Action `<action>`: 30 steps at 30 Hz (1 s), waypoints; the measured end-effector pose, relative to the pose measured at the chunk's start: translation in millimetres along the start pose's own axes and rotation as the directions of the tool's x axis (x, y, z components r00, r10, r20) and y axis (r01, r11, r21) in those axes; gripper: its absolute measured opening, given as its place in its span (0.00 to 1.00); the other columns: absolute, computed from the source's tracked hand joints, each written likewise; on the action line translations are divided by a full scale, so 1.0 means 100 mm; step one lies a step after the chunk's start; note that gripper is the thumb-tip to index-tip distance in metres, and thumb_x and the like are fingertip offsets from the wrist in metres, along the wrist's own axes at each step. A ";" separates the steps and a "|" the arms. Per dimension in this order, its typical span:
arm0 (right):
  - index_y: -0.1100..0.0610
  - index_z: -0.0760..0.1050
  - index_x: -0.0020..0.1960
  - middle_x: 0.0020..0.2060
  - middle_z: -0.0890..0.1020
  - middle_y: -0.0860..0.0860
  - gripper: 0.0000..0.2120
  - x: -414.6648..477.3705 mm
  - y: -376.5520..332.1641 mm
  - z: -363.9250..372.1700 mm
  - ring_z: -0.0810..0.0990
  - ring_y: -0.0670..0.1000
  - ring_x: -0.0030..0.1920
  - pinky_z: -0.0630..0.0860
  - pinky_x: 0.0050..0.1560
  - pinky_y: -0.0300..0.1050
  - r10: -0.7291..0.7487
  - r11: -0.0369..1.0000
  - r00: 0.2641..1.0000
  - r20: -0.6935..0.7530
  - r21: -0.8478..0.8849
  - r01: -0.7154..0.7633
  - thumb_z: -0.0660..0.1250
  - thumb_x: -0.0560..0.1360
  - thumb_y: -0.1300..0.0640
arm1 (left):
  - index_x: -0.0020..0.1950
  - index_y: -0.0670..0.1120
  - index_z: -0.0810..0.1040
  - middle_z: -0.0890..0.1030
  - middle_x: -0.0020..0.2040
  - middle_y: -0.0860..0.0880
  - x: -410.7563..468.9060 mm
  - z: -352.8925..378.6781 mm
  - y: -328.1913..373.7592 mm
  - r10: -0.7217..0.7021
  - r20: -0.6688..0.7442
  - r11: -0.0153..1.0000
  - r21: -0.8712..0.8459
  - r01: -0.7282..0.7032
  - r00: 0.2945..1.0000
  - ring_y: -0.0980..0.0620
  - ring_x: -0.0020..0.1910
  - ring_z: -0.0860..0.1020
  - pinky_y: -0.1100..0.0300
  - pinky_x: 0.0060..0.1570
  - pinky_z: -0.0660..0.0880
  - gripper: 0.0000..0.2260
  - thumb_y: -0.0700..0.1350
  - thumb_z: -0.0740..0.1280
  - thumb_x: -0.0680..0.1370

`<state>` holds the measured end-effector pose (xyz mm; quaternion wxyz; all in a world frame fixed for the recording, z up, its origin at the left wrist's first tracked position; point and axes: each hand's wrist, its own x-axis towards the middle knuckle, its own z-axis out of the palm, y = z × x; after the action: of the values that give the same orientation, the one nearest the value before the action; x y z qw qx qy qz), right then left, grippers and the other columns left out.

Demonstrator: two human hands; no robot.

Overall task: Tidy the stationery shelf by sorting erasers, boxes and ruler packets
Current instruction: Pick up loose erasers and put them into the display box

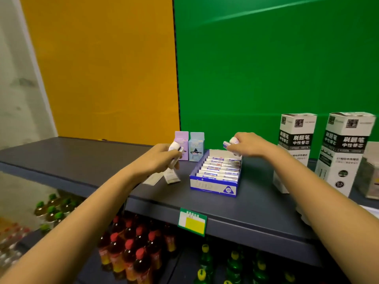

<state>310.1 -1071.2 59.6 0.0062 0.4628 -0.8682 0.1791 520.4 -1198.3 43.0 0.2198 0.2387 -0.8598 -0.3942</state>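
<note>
A blue and white eraser box (213, 186) marked 2B stands open on the dark shelf (256, 218), with rows of wrapped erasers (221, 171) inside. My right hand (249, 144) hovers over the box's far right corner, closed on white erasers (231, 142). My left hand (162, 157), left of the box, grips several white erasers (174, 147). Below that hand a small white packet (171, 177) leans on the shelf. A purple carton (181, 145) and a light blue carton (196, 146) stand behind.
Two tall white and black refill boxes (295, 148) (344, 152) stand at the right, with another pale box (371, 173) at the frame edge. A green and yellow price tag (192, 221) hangs on the shelf front. Drink bottles (131, 247) fill the shelf below.
</note>
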 end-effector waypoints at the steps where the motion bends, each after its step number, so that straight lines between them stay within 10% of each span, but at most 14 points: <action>1: 0.59 0.72 0.51 0.50 0.78 0.58 0.17 0.05 0.01 0.00 0.73 0.55 0.45 0.66 0.43 0.44 0.015 1.000 1.000 -0.007 -0.010 -0.015 0.60 0.75 0.46 | 0.42 0.44 0.73 0.78 0.36 0.46 0.10 0.00 0.01 0.003 0.010 1.000 0.008 -0.003 1.000 0.55 0.25 0.63 0.65 0.26 0.59 0.07 0.44 0.59 0.78; 18: 0.58 0.75 0.53 0.52 0.80 0.57 0.14 0.30 0.12 0.28 0.75 0.54 0.46 0.70 0.46 0.47 0.127 0.992 0.990 -0.068 -0.009 -0.127 0.65 0.74 0.48 | 0.42 0.41 0.77 0.77 0.35 0.46 1.34 0.35 -0.09 0.239 0.385 0.920 0.204 -0.335 0.892 0.51 0.32 0.70 0.61 0.30 0.63 0.10 0.48 0.68 0.74; 30: 0.55 0.76 0.56 0.53 0.79 0.54 0.13 0.39 0.12 0.40 0.76 0.55 0.53 0.72 0.50 0.48 0.101 0.988 0.987 -0.122 -0.100 -0.113 0.67 0.73 0.51 | 0.54 0.41 0.77 0.76 0.53 0.42 1.61 0.59 -0.18 0.434 0.349 0.640 0.529 -0.557 0.831 0.43 0.52 0.74 0.52 0.48 0.69 0.15 0.51 0.66 0.75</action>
<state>284.6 -1109.3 25.6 0.0719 0.4032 -0.8983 0.1591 363.9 -1269.0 24.6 0.1474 0.0119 -0.9882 -0.0398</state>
